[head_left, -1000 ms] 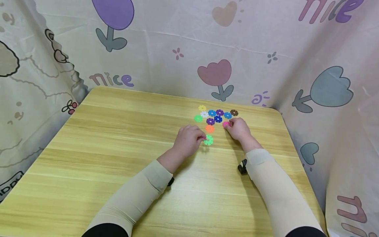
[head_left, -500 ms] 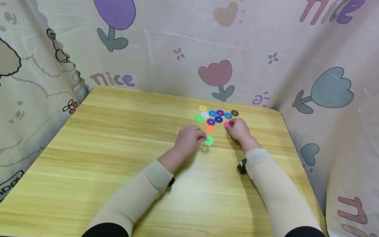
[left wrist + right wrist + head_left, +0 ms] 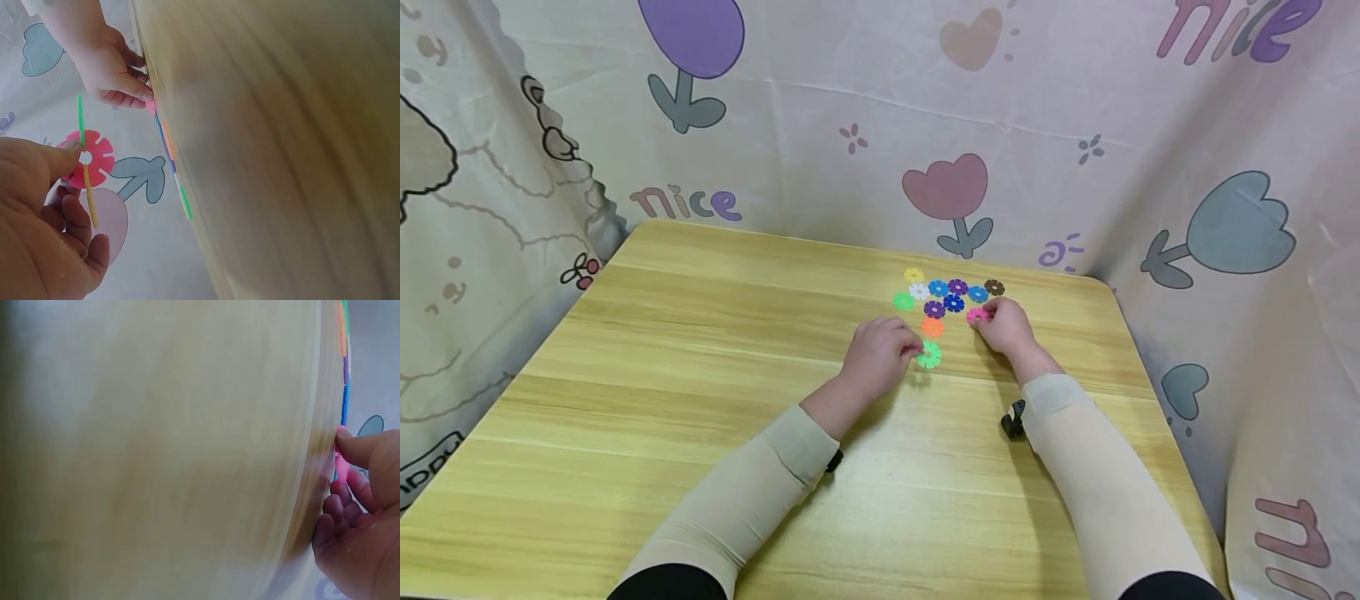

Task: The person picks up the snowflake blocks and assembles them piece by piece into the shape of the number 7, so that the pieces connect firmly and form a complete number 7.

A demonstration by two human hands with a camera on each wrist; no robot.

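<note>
Between left thumb and fingers, my left hand (image 3: 877,354) pinches a pink notched plastic disc (image 3: 100,151), raised above the table. A green disc (image 3: 930,356) and a yellow disc (image 3: 92,209) are slotted into its edge, seen side-on in the left wrist view. My right hand (image 3: 1006,325) is low over the table, thumb and finger gripping another pink disc (image 3: 976,316) by its edge. Beside it lie a dark blue disc (image 3: 953,303), a light blue disc (image 3: 978,293) and a brown disc (image 3: 995,287).
More flat discs lie in the same group: purple (image 3: 934,309), orange (image 3: 932,327), green (image 3: 903,302), white (image 3: 919,291) and yellow (image 3: 913,274). The wooden table (image 3: 647,375) meets a printed curtain (image 3: 820,183) at its back and sides.
The right fingers have shifted slightly, so more of the pink disc under them shows. The left hand and its joined discs stay nearly still.
</note>
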